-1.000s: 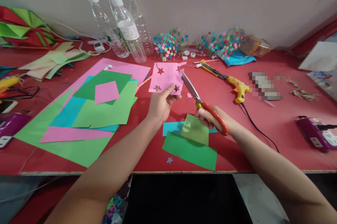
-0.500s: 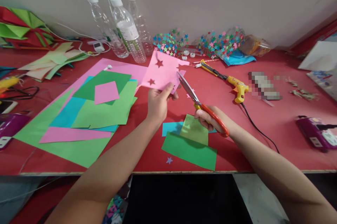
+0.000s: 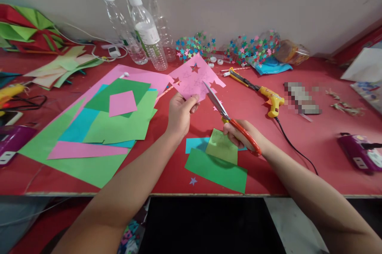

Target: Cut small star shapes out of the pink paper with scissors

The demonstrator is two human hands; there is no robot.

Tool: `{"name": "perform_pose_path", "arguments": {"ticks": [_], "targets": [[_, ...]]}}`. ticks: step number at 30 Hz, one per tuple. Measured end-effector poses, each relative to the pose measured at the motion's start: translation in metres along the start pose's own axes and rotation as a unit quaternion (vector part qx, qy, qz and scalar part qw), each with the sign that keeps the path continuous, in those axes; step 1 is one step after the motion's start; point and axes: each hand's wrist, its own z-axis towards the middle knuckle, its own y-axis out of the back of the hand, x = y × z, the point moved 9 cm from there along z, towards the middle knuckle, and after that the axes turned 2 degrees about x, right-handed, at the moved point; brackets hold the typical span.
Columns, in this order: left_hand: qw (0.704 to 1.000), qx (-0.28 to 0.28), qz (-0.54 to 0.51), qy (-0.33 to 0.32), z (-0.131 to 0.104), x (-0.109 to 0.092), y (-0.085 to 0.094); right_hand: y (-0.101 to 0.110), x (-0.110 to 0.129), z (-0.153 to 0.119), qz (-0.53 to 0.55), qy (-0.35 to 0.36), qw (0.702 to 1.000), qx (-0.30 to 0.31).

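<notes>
Pink card (image 3: 203,74) at bench (image 3: 298,146) 12 o'clock, left hand's (image 3: 180,114) grip pinched on its near edge. Right hand's (image 3: 251,130) grip wrapped round scissors (image 3: 221,108), card's 4 o'clock. Three star holes (image 3: 195,68) cut; drawn stars (image 3: 187,74) uncut.

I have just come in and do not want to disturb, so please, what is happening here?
A person's left hand holds a pink sheet with star-shaped holes. The right hand holds scissors, their blades pointing toward it; contact is unclear. Nearer the table edge lie a green piece and a small star.
</notes>
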Motion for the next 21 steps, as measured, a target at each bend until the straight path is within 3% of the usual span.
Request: {"name": "perform_pose_path", "arguments": {"ticks": [12,18,21], "targets": [[0.999,0.028,-0.002,0.046,0.007,0.002,0.001,0.001,0.004,0.0,0.017,-0.007,1.0,-0.003],[0.983,0.088,-0.058,0.151,-0.004,0.02,-0.015,0.0,0.002,0.001,0.039,0.01,0.999,-0.004],[0.989,0.086,-0.023,0.122,-0.007,0.017,-0.017,-0.001,0.002,0.0,0.035,0.004,0.999,-0.004]]}}
